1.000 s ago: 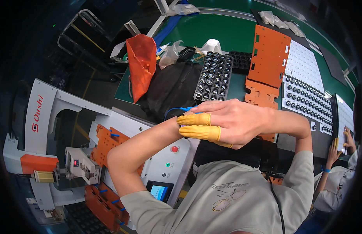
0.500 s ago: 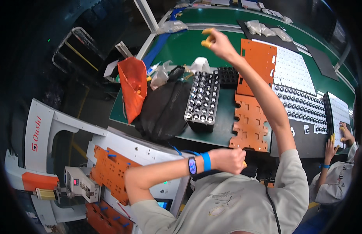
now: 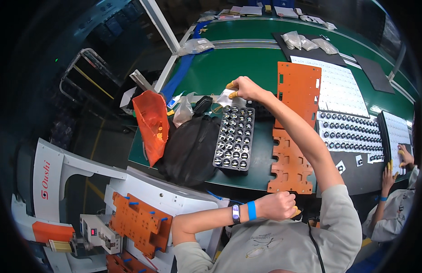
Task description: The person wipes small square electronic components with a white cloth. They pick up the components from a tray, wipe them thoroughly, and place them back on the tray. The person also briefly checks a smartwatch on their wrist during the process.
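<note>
My right hand [image 3: 248,89] reaches over the table, with yellow covers on its fingertips. Its thumb and finger are apart, one on each side of a white, crumpled-looking piece [image 3: 227,98]; whether they grip it I cannot tell. Just in front of that piece stands a black tray [image 3: 232,169] with rows of round black parts in its cells. My left hand [image 3: 277,206] is curled closed near my chest, a yellow cover showing on a fingertip. Whatever lies inside it is hidden. Below my right forearm lie an orange slotted plate [image 3: 296,88] and an orange plate with cut-outs [image 3: 290,164].
An orange bag [image 3: 149,127] and a black bag [image 3: 192,150] sit left of the tray. White sheets with rows of black parts [image 3: 349,132] lie right. Left stands a white machine [image 3: 90,161] with an orange fixture [image 3: 138,220]. A co-worker's hands [image 3: 390,175] work far right.
My right hand has come down and nearer, from above the green table to the white piece. My left hand stays curled near my chest. The whole view has shifted slightly.
</note>
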`<state>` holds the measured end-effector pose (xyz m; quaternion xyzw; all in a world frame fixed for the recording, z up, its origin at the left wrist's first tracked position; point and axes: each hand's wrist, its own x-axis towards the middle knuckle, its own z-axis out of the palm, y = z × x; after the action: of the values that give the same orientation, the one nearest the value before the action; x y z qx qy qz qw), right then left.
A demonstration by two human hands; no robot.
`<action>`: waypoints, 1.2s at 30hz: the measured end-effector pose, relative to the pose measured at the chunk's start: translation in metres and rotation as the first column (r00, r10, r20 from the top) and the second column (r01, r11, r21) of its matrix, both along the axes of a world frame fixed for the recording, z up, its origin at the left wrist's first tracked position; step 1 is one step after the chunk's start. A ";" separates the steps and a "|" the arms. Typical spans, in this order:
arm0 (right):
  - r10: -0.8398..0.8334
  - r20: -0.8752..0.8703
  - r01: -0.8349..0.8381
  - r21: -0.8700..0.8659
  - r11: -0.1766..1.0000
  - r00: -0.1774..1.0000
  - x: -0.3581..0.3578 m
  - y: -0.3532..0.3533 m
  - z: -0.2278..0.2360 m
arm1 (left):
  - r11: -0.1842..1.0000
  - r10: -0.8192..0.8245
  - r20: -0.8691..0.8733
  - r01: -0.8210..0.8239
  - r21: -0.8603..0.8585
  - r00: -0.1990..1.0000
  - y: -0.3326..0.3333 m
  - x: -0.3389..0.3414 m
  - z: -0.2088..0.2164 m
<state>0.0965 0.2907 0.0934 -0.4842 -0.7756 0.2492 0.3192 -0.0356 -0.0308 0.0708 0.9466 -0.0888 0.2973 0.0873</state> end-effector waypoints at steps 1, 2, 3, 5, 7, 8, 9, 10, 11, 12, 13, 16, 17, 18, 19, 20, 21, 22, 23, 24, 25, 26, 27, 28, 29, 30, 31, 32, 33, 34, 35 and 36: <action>-0.001 -0.013 0.001 -0.010 1.000 1.000 0.001 0.002 -0.001 | 1.000 -0.013 0.001 0.013 -0.013 1.000 0.000 0.004 -0.002; 0.017 -0.010 -0.017 -0.003 1.000 1.000 0.001 0.003 0.005 | 0.999 -0.019 0.003 0.019 -0.026 1.000 0.000 0.007 -0.003; 0.022 0.009 -0.022 -0.022 1.000 1.000 0.000 0.002 0.009 | 0.998 -0.026 0.004 0.026 -0.050 1.000 0.000 0.009 -0.004; 0.033 0.048 -0.030 -0.060 0.998 0.998 -0.001 0.002 0.015 | 0.994 -0.041 0.007 0.042 -0.097 0.999 -0.003 0.014 -0.003; 0.037 0.048 -0.034 -0.052 0.998 0.998 0.001 0.002 0.013 | 0.991 -0.055 0.012 0.056 -0.122 0.998 -0.005 0.017 -0.009; 0.040 0.046 -0.037 -0.053 0.998 0.998 0.001 0.001 0.010 | 0.991 -0.051 0.007 0.052 -0.126 0.999 -0.006 0.016 -0.010; 0.034 0.045 -0.031 -0.077 0.997 0.998 0.002 0.001 0.009 | 0.990 -0.048 0.003 0.048 -0.131 0.999 -0.008 0.017 -0.011; 0.029 0.045 -0.024 -0.101 0.995 0.999 0.003 0.003 0.008 | 0.989 -0.044 0.001 0.043 -0.138 0.999 -0.009 0.017 -0.013; 0.024 0.044 -0.019 -0.121 0.992 0.999 0.002 0.004 0.011 | 0.989 -0.039 -0.002 0.038 -0.143 0.999 -0.009 0.017 -0.015; 0.025 0.070 -0.018 -0.098 0.995 0.997 -0.001 -0.001 0.014 | 0.989 -0.034 -0.004 0.033 -0.147 0.999 -0.009 0.017 -0.017; 0.024 0.075 -0.016 -0.099 0.995 0.997 -0.003 0.000 0.011 | 0.988 -0.035 0.005 0.035 -0.153 0.999 -0.009 0.018 -0.017; 0.009 0.080 -0.002 -0.093 0.996 0.997 -0.001 0.003 0.002 | 0.985 -0.051 0.022 0.054 -0.166 0.998 -0.009 0.019 -0.017; 0.008 0.078 -0.002 -0.084 0.996 0.997 -0.001 0.004 0.001 | 0.984 -0.056 0.021 0.059 -0.167 0.998 -0.009 0.020 -0.017; 0.007 0.077 -0.001 -0.076 0.997 0.997 0.000 0.004 -0.001 | 0.984 -0.061 0.022 0.064 -0.169 0.998 -0.009 0.021 -0.018; 0.004 0.082 0.002 -0.077 0.997 0.997 0.001 0.005 -0.003 | 0.982 -0.065 0.030 0.069 -0.178 0.997 -0.010 0.021 -0.018; 0.004 0.083 0.002 -0.075 0.997 0.997 0.001 0.005 -0.003 | 0.980 -0.065 0.035 0.071 -0.184 0.997 -0.010 0.021 -0.019; 0.004 0.085 0.003 -0.074 0.997 0.996 0.000 0.006 -0.003 | 0.979 -0.066 0.040 0.072 -0.190 0.997 -0.010 0.021 -0.020; 0.013 0.090 -0.008 -0.055 0.998 0.996 0.000 0.006 -0.003 | 0.979 -0.070 0.036 0.076 -0.191 0.997 -0.010 0.021 -0.020; 0.017 0.094 -0.014 -0.035 0.999 0.995 0.001 0.007 -0.005 | 0.978 -0.078 0.031 0.082 -0.192 0.996 -0.009 0.021 -0.019; 0.022 0.098 -0.021 -0.015 1.000 0.995 0.002 0.008 -0.006 | 0.977 -0.086 0.025 0.089 -0.193 0.996 -0.009 0.021 -0.019; 0.017 0.103 -0.017 0.000 1.000 0.995 0.003 0.011 -0.007 | 0.976 -0.093 0.027 0.096 -0.194 0.995 -0.007 0.020 -0.018; 0.016 0.112 -0.018 0.013 1.000 0.994 0.003 0.015 -0.008 | 0.975 -0.095 0.032 0.100 -0.197 0.995 -0.005 0.021 -0.017; 0.016 0.121 -0.019 0.026 0.999 0.993 0.003 0.017 -0.008 | 0.974 -0.097 0.038 0.103 -0.200 0.994 -0.004 0.021 -0.016; 0.024 0.116 -0.025 0.010 1.000 0.993 0.005 0.017 -0.010 | 0.977 -0.090 0.041 0.096 -0.192 0.995 -0.003 0.020 -0.014; 0.035 0.110 -0.034 -0.006 0.999 0.993 0.003 0.014 -0.006 | 0.979 -0.080 0.042 0.086 -0.186 0.996 -0.003 0.018 -0.013; 0.045 0.105 -0.043 -0.022 0.999 0.993 0.002 0.011 -0.003 | 0.981 -0.069 0.044 0.076 -0.180 0.997 -0.003 0.017 -0.011; 0.047 0.097 -0.045 -0.024 0.999 0.994 0.003 0.012 -0.002 | 0.981 -0.062 0.058 0.072 -0.180 0.996 -0.001 0.016 -0.010; 0.047 0.088 -0.044 -0.027 0.999 0.995 0.007 0.013 -0.002 | 0.981 -0.058 0.071 0.070 -0.181 0.996 0.000 0.016 -0.009; 0.045 0.079 -0.043 -0.030 0.999 0.996 0.009 0.014 -0.003 | 0.981 -0.053 0.083 0.068 -0.183 0.995 0.000 0.016 -0.009; 0.012 0.082 -0.004 -0.096 0.995 0.997 0.008 0.015 -0.006 | 0.977 -0.072 0.074 0.085 -0.194 0.995 0.001 0.017 -0.008; 0.015 0.103 -0.005 -0.097 0.995 0.995 0.005 0.014 -0.002 | 0.974 -0.088 0.066 0.100 -0.203 0.994 0.002 0.019 -0.009; 0.019 0.122 -0.006 -0.103 0.995 0.992 -0.001 0.009 0.004 | 0.970 -0.104 0.055 0.114 -0.216 0.993 0.002 0.020 -0.010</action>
<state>0.0951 0.2994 0.0972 -0.5095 -0.7831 0.2603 0.2439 -0.0154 -0.0289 0.0604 0.9182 -0.1094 0.3206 0.2053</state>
